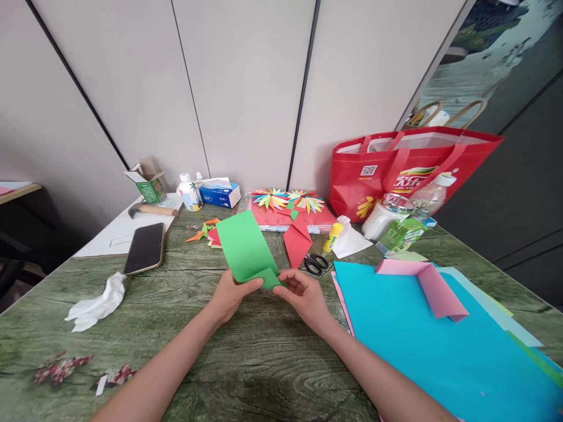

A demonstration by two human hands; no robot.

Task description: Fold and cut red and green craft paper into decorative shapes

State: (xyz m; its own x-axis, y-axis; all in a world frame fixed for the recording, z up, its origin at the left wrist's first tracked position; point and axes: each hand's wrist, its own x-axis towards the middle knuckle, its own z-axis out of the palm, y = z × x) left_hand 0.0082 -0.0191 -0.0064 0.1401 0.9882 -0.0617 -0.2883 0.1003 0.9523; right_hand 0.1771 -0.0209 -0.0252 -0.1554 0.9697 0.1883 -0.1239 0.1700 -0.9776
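Observation:
Between my two hands is a sheet of green paper [245, 243], its near end folded up into a narrow flap. My left hand [231, 293] pinches the flap's left side, thumb on top and the other fingers behind the sheet. At the right corner of the fold, my right hand [303, 293] grips the paper between thumb and fingers. Just beyond lie a red folded paper piece [298, 241], black-handled scissors [316, 264] and a yellow glue stick [333, 237]. Small orange and green paper pieces [204, 230] sit behind the sheet's left edge.
Blue paper sheets [396, 328] with a folded pink strip [433, 287] cover the right side. A phone [145, 248], crumpled tissue [97, 303] and hammer [152, 209] lie left. Along the back stand a tissue pack [219, 196], colourful paper fans [269, 198] and a red bag [356, 176].

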